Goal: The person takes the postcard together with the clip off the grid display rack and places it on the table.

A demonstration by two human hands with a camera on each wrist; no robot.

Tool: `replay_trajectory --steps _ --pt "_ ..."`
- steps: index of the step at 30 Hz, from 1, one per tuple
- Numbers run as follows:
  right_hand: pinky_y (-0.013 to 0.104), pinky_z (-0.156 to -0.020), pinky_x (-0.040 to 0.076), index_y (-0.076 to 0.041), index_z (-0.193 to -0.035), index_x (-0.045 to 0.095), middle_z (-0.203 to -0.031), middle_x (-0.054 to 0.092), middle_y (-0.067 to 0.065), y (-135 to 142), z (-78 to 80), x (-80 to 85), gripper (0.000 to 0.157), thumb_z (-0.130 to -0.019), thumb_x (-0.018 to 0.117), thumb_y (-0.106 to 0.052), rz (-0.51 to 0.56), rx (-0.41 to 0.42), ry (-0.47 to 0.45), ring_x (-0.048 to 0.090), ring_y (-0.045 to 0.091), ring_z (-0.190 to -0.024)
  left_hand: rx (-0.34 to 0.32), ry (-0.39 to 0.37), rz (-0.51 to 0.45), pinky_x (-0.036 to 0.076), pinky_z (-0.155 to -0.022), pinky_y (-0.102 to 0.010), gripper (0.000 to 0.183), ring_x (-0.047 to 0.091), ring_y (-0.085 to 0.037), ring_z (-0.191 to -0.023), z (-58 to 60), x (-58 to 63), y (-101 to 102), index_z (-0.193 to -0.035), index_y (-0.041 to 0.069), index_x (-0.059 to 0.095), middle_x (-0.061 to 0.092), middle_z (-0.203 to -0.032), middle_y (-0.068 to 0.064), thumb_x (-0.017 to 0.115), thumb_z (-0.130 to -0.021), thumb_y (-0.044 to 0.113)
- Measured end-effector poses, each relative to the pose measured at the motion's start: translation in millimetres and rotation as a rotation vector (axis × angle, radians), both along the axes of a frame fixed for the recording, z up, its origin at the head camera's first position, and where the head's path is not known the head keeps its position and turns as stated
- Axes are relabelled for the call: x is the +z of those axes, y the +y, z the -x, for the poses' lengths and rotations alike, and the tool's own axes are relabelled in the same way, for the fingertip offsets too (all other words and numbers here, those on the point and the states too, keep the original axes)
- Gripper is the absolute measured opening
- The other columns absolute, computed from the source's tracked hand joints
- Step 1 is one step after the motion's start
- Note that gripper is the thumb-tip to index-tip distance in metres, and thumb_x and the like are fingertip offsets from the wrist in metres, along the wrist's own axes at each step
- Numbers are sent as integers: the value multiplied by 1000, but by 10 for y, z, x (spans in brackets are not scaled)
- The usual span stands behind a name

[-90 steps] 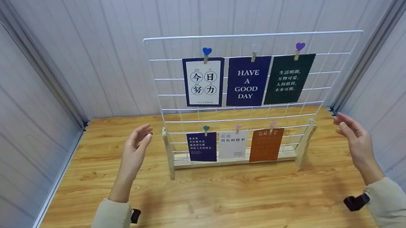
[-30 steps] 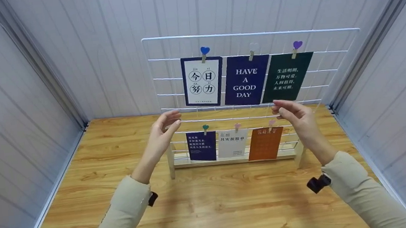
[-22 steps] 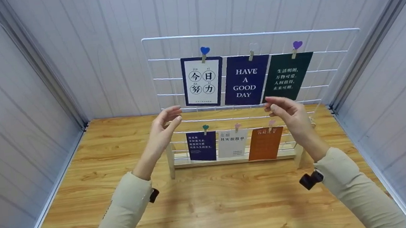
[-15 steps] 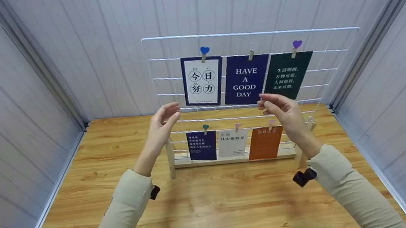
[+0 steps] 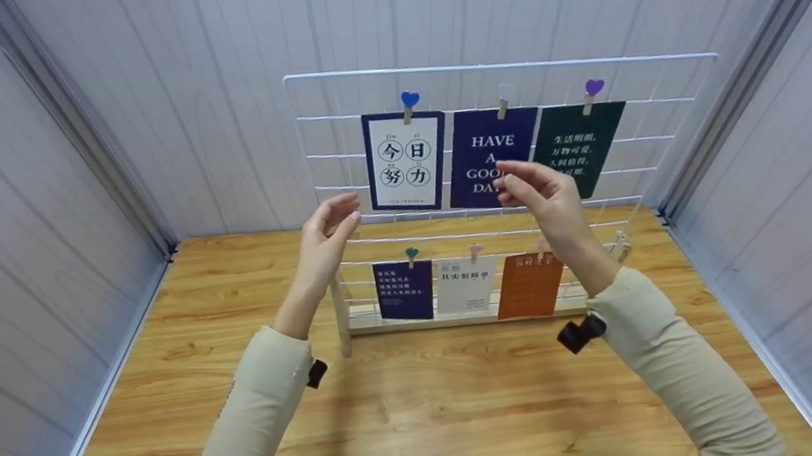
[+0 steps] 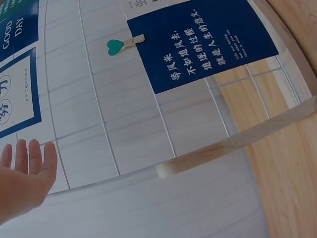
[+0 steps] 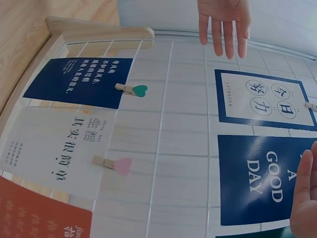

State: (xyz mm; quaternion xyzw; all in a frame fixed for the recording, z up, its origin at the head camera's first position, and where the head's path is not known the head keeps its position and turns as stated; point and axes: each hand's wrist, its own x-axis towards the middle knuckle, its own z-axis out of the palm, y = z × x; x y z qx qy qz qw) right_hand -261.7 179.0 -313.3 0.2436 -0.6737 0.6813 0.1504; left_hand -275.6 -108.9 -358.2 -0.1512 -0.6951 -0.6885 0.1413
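Observation:
A white wire grid rack (image 5: 509,63) holds postcards in two rows, pinned by small wooden clothespins with hearts. The upper row has a blue-bordered white card (image 5: 407,161), a navy HAVE A GOOD DAY card (image 5: 469,127) and a dark green card (image 5: 592,134). Below hang a navy card (image 5: 404,292), a white card (image 5: 466,289) and an orange card (image 5: 530,287). My left hand (image 5: 323,240), fingers loosely bent, is raised near the rack's left side, holding nothing. My right hand (image 5: 553,201), also holding nothing, overlaps the navy and green cards in the head view.
The rack stands on wooden feet (image 5: 343,325) upon a wood-grain table (image 5: 440,413). White panel walls (image 5: 136,98) rise behind it and at both sides. A blue heart clothespin (image 5: 410,101) and a purple heart clothespin (image 5: 593,87) grip upper cards. Each sleeve carries a black wrist camera (image 5: 581,333).
From wide apart, both hands have moved inward and up before the rack. The right hand has shifted left from the rack's right side to the HAVE A GOOD DAY card. The cards stay put.

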Motion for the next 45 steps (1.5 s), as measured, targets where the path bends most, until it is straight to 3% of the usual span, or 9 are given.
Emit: replay_trajectory --steps 6,14,24,34,45 --pt "32 -76 48 10 -110 54 -95 58 24 -88 60 112 31 -87 56 -10 4 8 6 58 25 -81 18 35 22 41 -85 -30 29 50 -28 -103 46 39 22 -114 -8 50 55 -110 -17 52 -87 4" --pt "33 -78 47 8 -109 56 -97 57 25 -198 134 249 29 -86 57 -10 24 32 17 59 25 -83 11 36 23 42 -84 -30 30 51 -21 -98 78 77 44 -115 -8 49 55 -108 -16 52 -88 4" --pt "31 -76 48 7 -109 56 -95 59 21 -306 165 335 30 -86 58 -11 -3 -15 28 58 24 -80 22 72 29 41 -82 -31 29 51 -26 -98 74 78 93 -113 -8 52 55 -107 -21 53 -87 4" --pt "29 -78 46 3 -109 58 -95 59 16 -481 221 483 27 -85 58 -10 5 -11 -32 57 23 -82 46 81 34 41 -83 -32 28 52 -24 -96 65 69 132 -112 -7 52 56 -106 -19 55 -86 4" --pt "27 -76 47 -3 -107 60 -91 60 12 -642 296 559 25 -85 60 -13 -21 -33 -18 57 20 -79 61 82 7 42 -82 -30 27 53 -21 -95 72 113 149 -112 -6 53 56 -107 -17 54 -86 4"
